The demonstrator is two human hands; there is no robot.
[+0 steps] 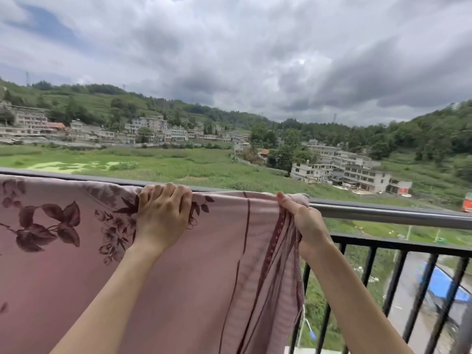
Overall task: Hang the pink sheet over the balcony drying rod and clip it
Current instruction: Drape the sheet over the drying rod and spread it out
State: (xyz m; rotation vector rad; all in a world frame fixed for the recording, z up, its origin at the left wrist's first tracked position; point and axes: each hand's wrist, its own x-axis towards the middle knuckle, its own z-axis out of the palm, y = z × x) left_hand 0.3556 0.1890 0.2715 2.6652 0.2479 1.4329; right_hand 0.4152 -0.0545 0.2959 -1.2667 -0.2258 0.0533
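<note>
writing: none legible; red sign on a far building too small and blurred to read
pink sheet (194, 264): draped over the drying rod (388, 212), hangs down toward the camera; dark maroon flower print left of the left fingers, maroon stripes between the two hands
left hand (163, 215): back of hand to camera, palm flat against the sheet; fingers (167, 191) close together, hooked over the top fold on the rod, holding cloth against it
right hand (305, 221): at the sheet's right edge; fingers curled round a bunched fold (297, 199) of cloth at rod height, thumb side up, clamped on it
sheet edge: hangs in gathered pleats straight below the right fingers
rod: bare metal runs on to the right of the right fingers; left of the left fingers it is covered by cloth
railing (398, 247): black bars, below the rod, right of and under the right wrist
clips: cannot tell, not seen on the sheet
beyond fingers: green field, grey buildings, hills, cloudy sky
</note>
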